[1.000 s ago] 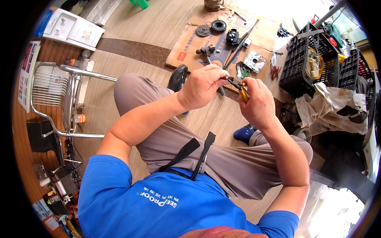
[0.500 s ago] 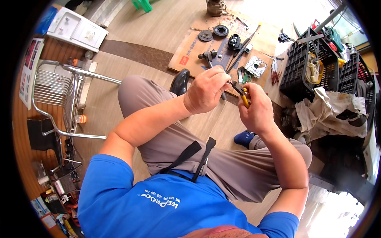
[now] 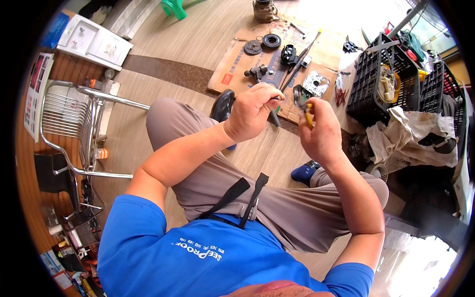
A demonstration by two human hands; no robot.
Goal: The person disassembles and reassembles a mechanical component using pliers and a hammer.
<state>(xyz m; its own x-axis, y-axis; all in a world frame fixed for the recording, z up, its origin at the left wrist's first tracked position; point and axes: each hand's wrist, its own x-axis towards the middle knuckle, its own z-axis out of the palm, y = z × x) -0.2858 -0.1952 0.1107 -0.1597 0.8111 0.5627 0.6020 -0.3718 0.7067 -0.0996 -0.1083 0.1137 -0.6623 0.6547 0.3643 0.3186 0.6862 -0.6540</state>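
Observation:
My left hand (image 3: 252,111) is closed in a pinch over the middle, with the tip of a small dark piece (image 3: 277,98) showing at the fingertips. Its kind is too small to make out. To the right, my right hand (image 3: 321,131) is wrapped round yellow-handled pliers (image 3: 309,119). The jaws are smeared by motion and stand apart from the small piece. Beyond the left hand lies a hammer (image 3: 258,73) on a cardboard sheet (image 3: 225,67), its handle partly hidden by the fingers. A silvery plate-like part (image 3: 315,84) lies past the pliers.
The cardboard also bears a black ring (image 3: 271,40), a grey disc (image 3: 253,47), a black housing (image 3: 289,53) and long thin tools. Black crates (image 3: 368,94) with a cloth (image 3: 410,138) stand at right. A metal-framed chair (image 3: 67,116) stands at left.
The pliers have come away from the small piece in my left hand, so the hands are farther apart. My left hand has shifted slightly left.

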